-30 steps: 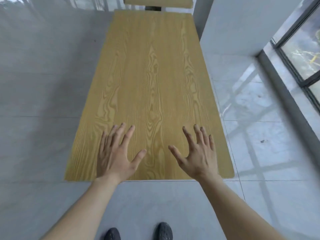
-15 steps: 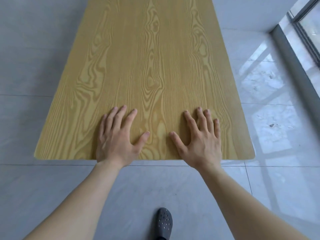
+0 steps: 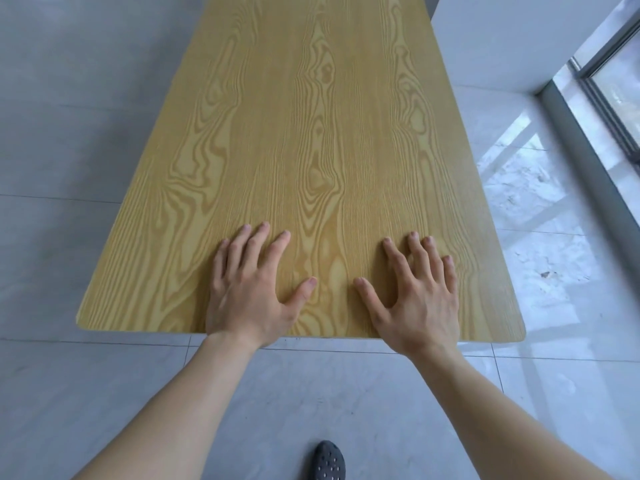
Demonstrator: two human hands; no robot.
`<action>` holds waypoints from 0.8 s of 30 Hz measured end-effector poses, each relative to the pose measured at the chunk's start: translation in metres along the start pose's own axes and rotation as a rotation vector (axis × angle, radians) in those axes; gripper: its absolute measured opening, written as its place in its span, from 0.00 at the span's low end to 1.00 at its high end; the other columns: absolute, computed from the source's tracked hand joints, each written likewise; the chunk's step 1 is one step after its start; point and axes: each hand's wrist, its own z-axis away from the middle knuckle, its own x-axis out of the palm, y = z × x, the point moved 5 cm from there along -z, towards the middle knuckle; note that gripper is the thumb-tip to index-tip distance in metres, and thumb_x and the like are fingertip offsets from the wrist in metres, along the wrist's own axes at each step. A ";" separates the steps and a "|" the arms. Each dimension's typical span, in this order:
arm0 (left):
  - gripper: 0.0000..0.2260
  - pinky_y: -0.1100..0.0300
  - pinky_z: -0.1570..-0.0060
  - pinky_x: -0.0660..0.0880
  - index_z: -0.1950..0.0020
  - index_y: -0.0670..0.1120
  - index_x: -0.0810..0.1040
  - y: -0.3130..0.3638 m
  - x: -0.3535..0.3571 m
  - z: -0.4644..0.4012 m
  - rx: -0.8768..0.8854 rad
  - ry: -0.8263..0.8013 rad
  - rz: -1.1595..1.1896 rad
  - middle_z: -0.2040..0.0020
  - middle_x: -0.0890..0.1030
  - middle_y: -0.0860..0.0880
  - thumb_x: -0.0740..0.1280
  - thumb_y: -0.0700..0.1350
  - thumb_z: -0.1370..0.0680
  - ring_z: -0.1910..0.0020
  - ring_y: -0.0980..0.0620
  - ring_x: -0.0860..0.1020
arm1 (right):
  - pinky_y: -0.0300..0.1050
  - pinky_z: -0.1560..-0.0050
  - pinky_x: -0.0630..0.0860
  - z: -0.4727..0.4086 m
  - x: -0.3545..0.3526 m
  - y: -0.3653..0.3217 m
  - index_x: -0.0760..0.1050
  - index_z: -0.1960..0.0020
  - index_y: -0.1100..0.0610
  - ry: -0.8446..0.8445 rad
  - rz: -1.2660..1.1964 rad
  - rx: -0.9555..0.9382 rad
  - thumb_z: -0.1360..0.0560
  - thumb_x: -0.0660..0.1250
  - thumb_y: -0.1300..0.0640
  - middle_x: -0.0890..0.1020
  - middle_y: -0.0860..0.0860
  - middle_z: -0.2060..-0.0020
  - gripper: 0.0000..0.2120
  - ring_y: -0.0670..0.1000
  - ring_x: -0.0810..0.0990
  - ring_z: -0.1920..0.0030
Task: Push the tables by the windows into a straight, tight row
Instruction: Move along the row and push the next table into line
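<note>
A long table with a yellow wood-grain top (image 3: 304, 140) stretches away from me, its near short edge just in front of my wrists. My left hand (image 3: 251, 291) lies flat on the top near that edge, fingers spread, left of centre. My right hand (image 3: 417, 296) lies flat beside it, right of centre, fingers spread too. Neither hand grips anything. The table's far end and any other table are out of view.
A white pillar (image 3: 519, 39) stands close to the table's far right side. A window frame (image 3: 609, 95) with a grey sill runs along the right. Grey tiled floor (image 3: 69, 393) surrounds the table; my dark shoe (image 3: 327, 460) is below.
Both hands came down from hovering onto the tabletop and now rest flat. I have stepped closer, so the table fills more of the view and the far table has left the frame.
</note>
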 end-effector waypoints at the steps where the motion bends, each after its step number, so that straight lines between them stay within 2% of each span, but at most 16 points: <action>1: 0.36 0.43 0.20 0.49 0.20 0.55 0.65 -0.001 0.000 -0.001 -0.001 0.001 0.001 0.18 0.63 0.49 0.55 0.72 0.24 0.18 0.47 0.54 | 0.61 0.18 0.47 -0.001 0.000 -0.001 0.62 0.19 0.44 0.001 -0.002 0.001 0.23 0.51 0.24 0.60 0.55 0.17 0.40 0.56 0.49 0.16; 6: 0.36 0.42 0.20 0.51 0.20 0.55 0.65 -0.001 0.002 -0.014 0.004 0.001 -0.012 0.19 0.64 0.49 0.55 0.72 0.23 0.18 0.47 0.55 | 0.62 0.18 0.47 -0.013 0.003 0.000 0.63 0.19 0.45 0.015 0.007 -0.006 0.23 0.52 0.24 0.61 0.55 0.18 0.39 0.57 0.50 0.16; 24: 0.37 0.43 0.20 0.47 0.19 0.56 0.64 -0.009 0.004 -0.086 0.017 -0.001 0.004 0.18 0.61 0.49 0.52 0.74 0.23 0.18 0.48 0.53 | 0.61 0.18 0.46 -0.085 0.011 -0.007 0.62 0.19 0.44 0.011 0.017 -0.008 0.23 0.51 0.23 0.61 0.55 0.17 0.40 0.57 0.50 0.16</action>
